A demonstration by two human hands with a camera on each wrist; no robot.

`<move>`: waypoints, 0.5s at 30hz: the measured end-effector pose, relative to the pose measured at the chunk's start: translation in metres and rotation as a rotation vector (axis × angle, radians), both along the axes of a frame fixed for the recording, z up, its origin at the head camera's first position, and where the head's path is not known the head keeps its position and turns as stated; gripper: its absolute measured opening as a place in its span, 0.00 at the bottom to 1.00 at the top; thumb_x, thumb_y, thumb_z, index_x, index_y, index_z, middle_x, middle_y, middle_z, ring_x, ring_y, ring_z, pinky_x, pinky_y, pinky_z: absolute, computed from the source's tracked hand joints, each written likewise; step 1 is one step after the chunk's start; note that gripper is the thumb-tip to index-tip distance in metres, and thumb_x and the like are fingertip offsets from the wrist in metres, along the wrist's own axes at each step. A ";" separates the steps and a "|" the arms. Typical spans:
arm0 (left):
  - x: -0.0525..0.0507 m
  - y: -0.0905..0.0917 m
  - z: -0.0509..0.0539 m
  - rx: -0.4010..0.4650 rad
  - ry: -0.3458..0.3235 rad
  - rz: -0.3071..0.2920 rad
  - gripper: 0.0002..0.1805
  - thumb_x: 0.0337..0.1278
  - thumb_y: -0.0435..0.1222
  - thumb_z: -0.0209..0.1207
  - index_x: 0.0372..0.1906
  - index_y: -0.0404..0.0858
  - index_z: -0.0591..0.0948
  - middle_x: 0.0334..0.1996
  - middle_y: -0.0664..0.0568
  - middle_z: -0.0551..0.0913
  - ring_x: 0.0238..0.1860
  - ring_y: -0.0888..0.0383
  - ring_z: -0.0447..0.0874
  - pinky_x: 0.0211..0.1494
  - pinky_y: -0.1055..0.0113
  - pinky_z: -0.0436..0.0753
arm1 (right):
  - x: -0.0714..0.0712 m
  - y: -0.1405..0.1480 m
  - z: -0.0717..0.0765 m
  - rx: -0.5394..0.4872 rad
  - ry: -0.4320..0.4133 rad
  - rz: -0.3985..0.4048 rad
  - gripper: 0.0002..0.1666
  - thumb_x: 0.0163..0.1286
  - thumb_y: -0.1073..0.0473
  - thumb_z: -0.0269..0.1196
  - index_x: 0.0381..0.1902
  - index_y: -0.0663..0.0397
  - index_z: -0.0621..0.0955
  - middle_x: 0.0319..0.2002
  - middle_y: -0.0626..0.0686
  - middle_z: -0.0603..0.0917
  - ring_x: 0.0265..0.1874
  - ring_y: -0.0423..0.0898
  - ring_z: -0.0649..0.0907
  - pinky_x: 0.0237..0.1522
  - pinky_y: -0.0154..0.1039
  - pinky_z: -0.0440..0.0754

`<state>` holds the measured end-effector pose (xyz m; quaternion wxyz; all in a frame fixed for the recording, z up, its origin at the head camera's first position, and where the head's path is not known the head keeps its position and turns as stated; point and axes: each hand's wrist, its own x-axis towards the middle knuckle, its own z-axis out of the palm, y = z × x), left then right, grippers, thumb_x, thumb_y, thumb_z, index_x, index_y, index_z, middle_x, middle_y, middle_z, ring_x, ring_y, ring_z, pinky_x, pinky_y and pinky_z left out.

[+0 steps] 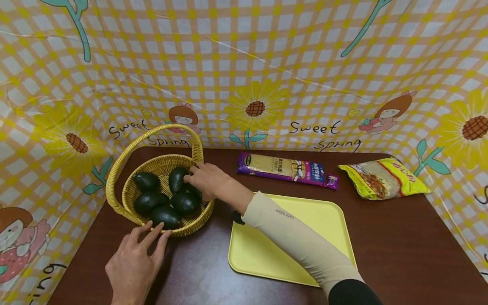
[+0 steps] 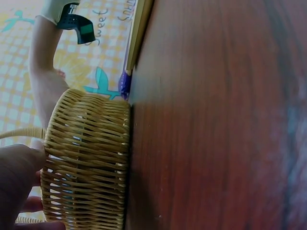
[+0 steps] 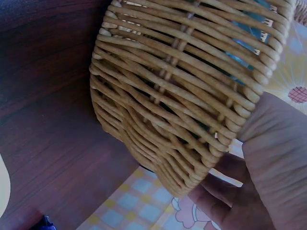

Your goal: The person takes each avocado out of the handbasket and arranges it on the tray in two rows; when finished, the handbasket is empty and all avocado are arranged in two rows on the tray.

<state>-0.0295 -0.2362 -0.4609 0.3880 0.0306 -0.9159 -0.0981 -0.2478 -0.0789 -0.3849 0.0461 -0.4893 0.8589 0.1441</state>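
A yellow wicker basket point(image 1: 196, 228) with a tall handle point(image 1: 133, 142) stands at the left and holds several dark green avocados point(image 1: 149, 203). My right hand point(image 1: 211, 182) reaches over its right rim, fingers bent down among the avocados on that side. The hand partly covers one avocado, and the fingertips' hold is hidden. In the right wrist view, the basket wall point(image 3: 177, 81) blocks part of that hand. My left hand point(image 1: 133, 258) rests its spread fingertips on the near rim, close to the front avocado point(image 1: 166, 217). The left wrist view shows the left thumb point(image 2: 29, 155) against the rim.
A yellow tray point(image 1: 267, 254) lies right of the basket, partly under my right forearm. Behind it is a purple pasta packet point(image 1: 282, 168); a yellow food bag point(image 1: 385, 178) lies at the far right. Patterned cloth point(image 1: 244, 63) walls the brown table's back and sides.
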 end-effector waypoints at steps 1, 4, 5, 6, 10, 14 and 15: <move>0.000 0.000 0.000 0.000 0.000 -0.003 0.36 0.78 0.67 0.50 0.48 0.43 0.95 0.44 0.41 0.91 0.31 0.42 0.89 0.13 0.55 0.75 | 0.000 0.001 0.001 -0.006 0.005 0.000 0.49 0.65 0.38 0.79 0.80 0.36 0.73 0.75 0.54 0.75 0.70 0.54 0.75 0.68 0.46 0.78; -0.001 0.000 0.000 0.005 0.001 -0.007 0.35 0.78 0.66 0.51 0.48 0.43 0.95 0.44 0.41 0.91 0.31 0.42 0.89 0.13 0.55 0.75 | -0.002 0.006 0.003 -0.035 -0.012 -0.010 0.51 0.64 0.35 0.79 0.80 0.38 0.72 0.74 0.55 0.74 0.71 0.55 0.75 0.71 0.47 0.77; -0.001 0.000 0.000 0.008 0.001 -0.008 0.36 0.78 0.67 0.51 0.48 0.43 0.96 0.44 0.41 0.91 0.31 0.42 0.89 0.13 0.55 0.75 | -0.002 0.007 0.004 -0.047 -0.023 -0.016 0.52 0.63 0.34 0.79 0.80 0.39 0.72 0.75 0.55 0.74 0.71 0.55 0.75 0.71 0.47 0.77; -0.001 0.001 0.000 0.010 0.001 -0.008 0.36 0.79 0.67 0.50 0.48 0.43 0.96 0.44 0.41 0.91 0.31 0.42 0.89 0.12 0.55 0.74 | -0.002 0.009 0.005 -0.060 -0.036 -0.024 0.52 0.63 0.34 0.79 0.80 0.39 0.72 0.75 0.55 0.73 0.71 0.55 0.75 0.71 0.48 0.77; -0.001 0.001 -0.002 0.027 -0.010 -0.004 0.37 0.79 0.67 0.49 0.48 0.44 0.96 0.45 0.41 0.91 0.32 0.42 0.89 0.13 0.54 0.74 | -0.002 0.014 0.007 -0.107 -0.084 -0.032 0.53 0.64 0.35 0.79 0.81 0.41 0.70 0.75 0.57 0.71 0.71 0.55 0.76 0.68 0.47 0.79; 0.000 0.001 -0.003 0.047 -0.028 -0.001 0.33 0.76 0.65 0.55 0.48 0.44 0.95 0.45 0.41 0.90 0.33 0.41 0.89 0.13 0.55 0.74 | -0.001 0.019 0.006 -0.165 -0.105 -0.028 0.53 0.65 0.37 0.79 0.81 0.42 0.69 0.74 0.59 0.69 0.66 0.54 0.79 0.60 0.45 0.84; 0.001 0.001 -0.003 0.052 -0.031 -0.002 0.31 0.75 0.64 0.57 0.48 0.44 0.95 0.46 0.41 0.90 0.33 0.41 0.89 0.13 0.54 0.74 | -0.001 0.020 0.006 -0.179 -0.104 -0.027 0.53 0.65 0.37 0.79 0.81 0.42 0.69 0.74 0.59 0.68 0.65 0.54 0.80 0.59 0.45 0.84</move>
